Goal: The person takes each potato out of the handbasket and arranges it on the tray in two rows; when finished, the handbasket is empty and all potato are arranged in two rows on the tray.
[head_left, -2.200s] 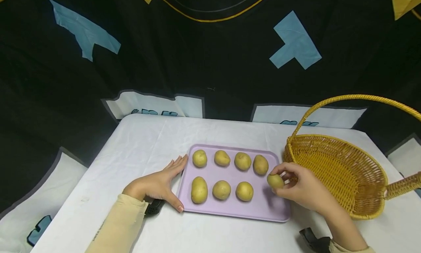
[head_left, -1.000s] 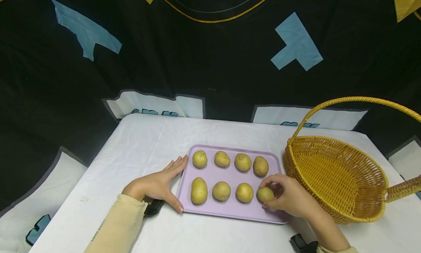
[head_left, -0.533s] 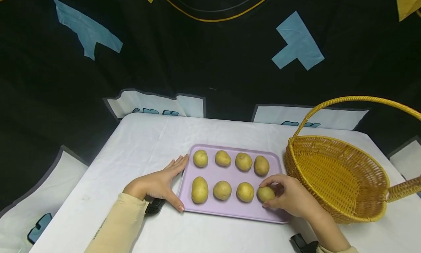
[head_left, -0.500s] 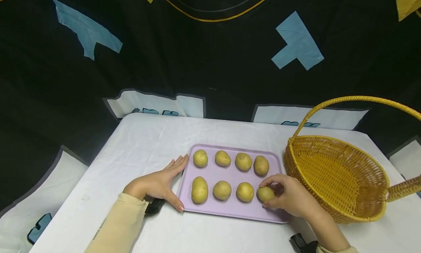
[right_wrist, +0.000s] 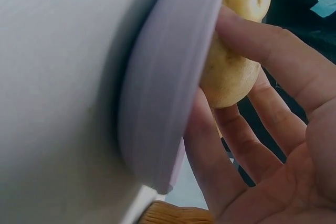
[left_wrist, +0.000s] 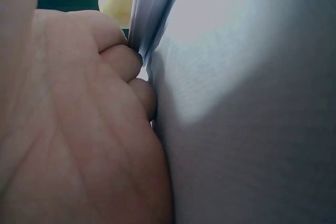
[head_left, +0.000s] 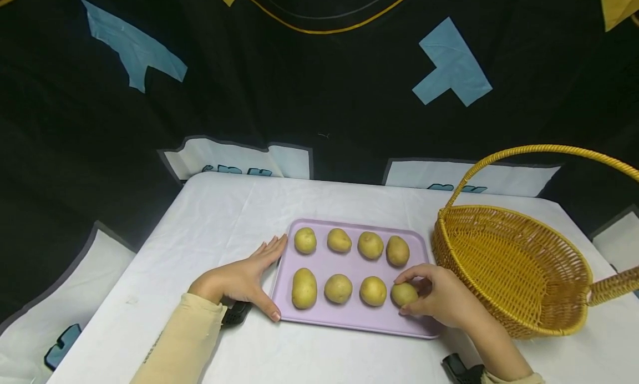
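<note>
A lilac tray [head_left: 344, 266] with two rows of yellow potatoes lies on the white-covered table in the head view. At the front row's right end, my right hand [head_left: 444, 298] holds a small potato [head_left: 403, 294] between thumb and fingers, on the tray. The right wrist view shows the fingers curved about that potato [right_wrist: 227, 80], just over the tray's rim. My left hand [head_left: 242, 281] rests with spread fingers against the tray's left edge. In the left wrist view, the fingertips of the left hand [left_wrist: 89, 114] meet the tray's side [left_wrist: 152, 9].
A yellow wicker basket [head_left: 491, 262] with a tall hoop handle [head_left: 544, 148] stands right of the tray, close to my right forearm. No potatoes show inside it. Behind the table hangs a black cloth [head_left: 319, 95] with blue and white shapes.
About two seconds ago the right hand held the potato farther right, above the tray; it then moved left and down onto it. Since one second ago the hands stay still.
</note>
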The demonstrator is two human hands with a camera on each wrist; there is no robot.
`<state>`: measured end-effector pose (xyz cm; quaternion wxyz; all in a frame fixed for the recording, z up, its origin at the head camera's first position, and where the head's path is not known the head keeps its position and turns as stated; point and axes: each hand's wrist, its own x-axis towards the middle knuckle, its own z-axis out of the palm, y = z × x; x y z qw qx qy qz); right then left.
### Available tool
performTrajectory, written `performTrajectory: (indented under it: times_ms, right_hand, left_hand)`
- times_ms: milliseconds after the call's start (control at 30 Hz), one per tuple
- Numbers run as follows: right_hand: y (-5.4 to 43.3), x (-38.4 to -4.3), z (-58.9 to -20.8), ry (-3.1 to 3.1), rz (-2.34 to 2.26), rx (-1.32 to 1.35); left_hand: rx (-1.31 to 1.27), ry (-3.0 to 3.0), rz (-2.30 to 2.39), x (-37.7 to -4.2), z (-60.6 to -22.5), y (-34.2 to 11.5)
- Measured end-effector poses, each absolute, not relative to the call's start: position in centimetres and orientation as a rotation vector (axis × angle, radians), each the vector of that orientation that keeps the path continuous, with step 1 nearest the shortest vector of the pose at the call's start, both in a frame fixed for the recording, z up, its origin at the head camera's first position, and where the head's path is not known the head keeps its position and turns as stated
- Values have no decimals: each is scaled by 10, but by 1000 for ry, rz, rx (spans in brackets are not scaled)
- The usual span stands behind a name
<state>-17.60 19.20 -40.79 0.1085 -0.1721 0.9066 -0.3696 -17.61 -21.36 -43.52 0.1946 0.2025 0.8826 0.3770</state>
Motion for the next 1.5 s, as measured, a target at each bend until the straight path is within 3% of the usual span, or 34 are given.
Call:
performTrajectory:
  times_ms: [767,1500]
  right_hand:
    - [190,-174,-408,2660,-1101,-489]
    - [195,-173,-410,2681,-1076,-635]
  left_hand:
    - [585,2474,1060,-175,-436,-216]
    - [566,2477,1043,-174,-435,-214]
